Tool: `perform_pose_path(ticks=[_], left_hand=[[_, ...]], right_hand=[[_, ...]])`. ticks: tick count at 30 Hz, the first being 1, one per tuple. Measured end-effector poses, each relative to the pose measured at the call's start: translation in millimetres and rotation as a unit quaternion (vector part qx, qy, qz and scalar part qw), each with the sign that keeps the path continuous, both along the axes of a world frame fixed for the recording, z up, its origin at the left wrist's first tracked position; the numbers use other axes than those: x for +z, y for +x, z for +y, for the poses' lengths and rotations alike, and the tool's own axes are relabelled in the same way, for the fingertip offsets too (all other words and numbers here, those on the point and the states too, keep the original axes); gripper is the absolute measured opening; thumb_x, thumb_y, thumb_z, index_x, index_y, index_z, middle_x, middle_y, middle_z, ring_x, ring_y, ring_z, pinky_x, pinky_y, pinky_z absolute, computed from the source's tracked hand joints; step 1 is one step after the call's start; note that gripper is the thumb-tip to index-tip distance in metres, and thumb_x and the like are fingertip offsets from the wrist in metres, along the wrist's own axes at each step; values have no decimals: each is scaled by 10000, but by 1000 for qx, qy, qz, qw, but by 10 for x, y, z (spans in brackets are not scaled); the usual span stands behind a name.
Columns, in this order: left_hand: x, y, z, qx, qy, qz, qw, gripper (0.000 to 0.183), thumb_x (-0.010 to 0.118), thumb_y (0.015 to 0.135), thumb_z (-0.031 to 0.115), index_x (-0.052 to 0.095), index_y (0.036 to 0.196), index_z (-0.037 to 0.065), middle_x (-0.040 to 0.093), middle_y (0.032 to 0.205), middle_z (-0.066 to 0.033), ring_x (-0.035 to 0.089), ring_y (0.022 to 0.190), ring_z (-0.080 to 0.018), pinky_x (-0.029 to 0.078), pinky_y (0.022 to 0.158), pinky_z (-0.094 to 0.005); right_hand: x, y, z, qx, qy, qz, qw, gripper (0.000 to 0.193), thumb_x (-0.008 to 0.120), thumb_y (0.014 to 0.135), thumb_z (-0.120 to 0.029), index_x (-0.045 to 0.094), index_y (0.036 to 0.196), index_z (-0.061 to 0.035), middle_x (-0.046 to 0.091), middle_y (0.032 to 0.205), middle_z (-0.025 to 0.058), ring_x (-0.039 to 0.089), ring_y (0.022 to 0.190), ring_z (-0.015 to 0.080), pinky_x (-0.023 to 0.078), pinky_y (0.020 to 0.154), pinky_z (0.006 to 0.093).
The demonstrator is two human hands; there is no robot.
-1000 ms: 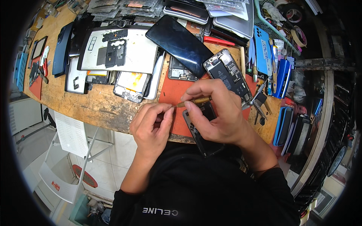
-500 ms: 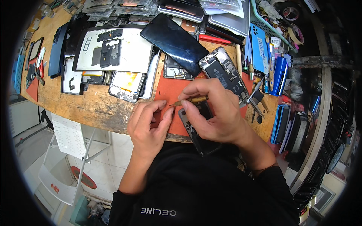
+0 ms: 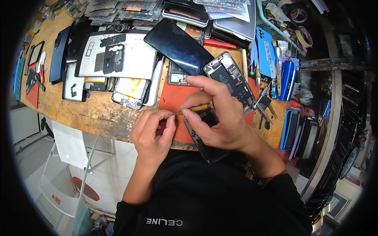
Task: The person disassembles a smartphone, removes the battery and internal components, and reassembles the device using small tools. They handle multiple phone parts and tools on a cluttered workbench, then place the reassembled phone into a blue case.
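My right hand [image 3: 226, 124] grips a brass-coloured screwdriver [image 3: 202, 107] between thumb and fingers, its tip pointing left. That tip meets the fingertips of my left hand [image 3: 149, 135], which is curled with thumb and forefinger close together. Anything between those left fingers is too small to make out. Under my right hand lies a dark phone part [image 3: 210, 153], partly covered, reaching over the table's front edge. A red mat [image 3: 170, 98] spreads beneath. Just beyond my right hand rests an opened phone [image 3: 230, 80] with its battery and boards showing.
A glossy black phone [image 3: 179, 47] leans across other parts behind the mat. Phone frames and a white panel [image 3: 138, 59] are stacked at left. Tools and a blue phone back [image 3: 265, 51] crowd the right, near a green basket [image 3: 275, 23]. A white folding chair [image 3: 71, 143] stands below left.
The screwdriver and my right hand have shifted slightly down and left, bringing the tip onto my left fingertips. The whole view has moved a little.
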State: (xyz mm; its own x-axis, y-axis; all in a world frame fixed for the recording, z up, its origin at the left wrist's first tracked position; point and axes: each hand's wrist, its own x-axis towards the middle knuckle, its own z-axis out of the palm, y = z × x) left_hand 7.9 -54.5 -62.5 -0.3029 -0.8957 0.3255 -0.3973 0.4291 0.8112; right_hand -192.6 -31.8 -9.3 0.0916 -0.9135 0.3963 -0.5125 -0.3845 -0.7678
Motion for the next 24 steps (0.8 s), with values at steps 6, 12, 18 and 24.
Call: perform_pose_path(ticks=[6, 12, 18, 24], left_hand=[[-19, 10, 2, -1, 5, 7, 1000, 178, 854, 833, -54, 734, 945, 17, 734, 877, -87, 676, 732, -244, 549, 624, -361], [-21, 7, 11, 4, 6, 13, 1000, 175, 851, 832, -59, 738, 942, 16, 733, 874, -87, 675, 732, -242, 551, 620, -360], [-20, 8, 9, 3, 3, 15, 1000, 178, 861, 825, -56, 741, 936, 15, 733, 872, -88, 676, 735, -248, 550, 627, -364], [-14, 15, 10, 0, -1, 4, 1000, 169, 861, 832, -55, 755, 946, 10, 734, 876, -100, 682, 749, -264, 548, 637, -369]], right_hand=[[-9, -5, -7, 3, -8, -3, 1000, 715, 819, 899, 81, 483, 1529, 61, 802, 975, 99, 789, 913, 165, 595, 862, 294], [-1, 6, 11, -3, 5, -8, 1000, 720, 813, 900, 91, 475, 1535, 62, 801, 970, 92, 782, 899, 158, 592, 857, 291], [-5, 2, 9, -2, 7, 0, 1000, 740, 824, 896, 88, 464, 1542, 75, 797, 964, 93, 782, 898, 154, 593, 864, 294], [0, -1, -10, -21, -11, 7, 1000, 799, 877, 882, 45, 453, 1558, 84, 799, 963, 94, 795, 919, 161, 588, 915, 298]])
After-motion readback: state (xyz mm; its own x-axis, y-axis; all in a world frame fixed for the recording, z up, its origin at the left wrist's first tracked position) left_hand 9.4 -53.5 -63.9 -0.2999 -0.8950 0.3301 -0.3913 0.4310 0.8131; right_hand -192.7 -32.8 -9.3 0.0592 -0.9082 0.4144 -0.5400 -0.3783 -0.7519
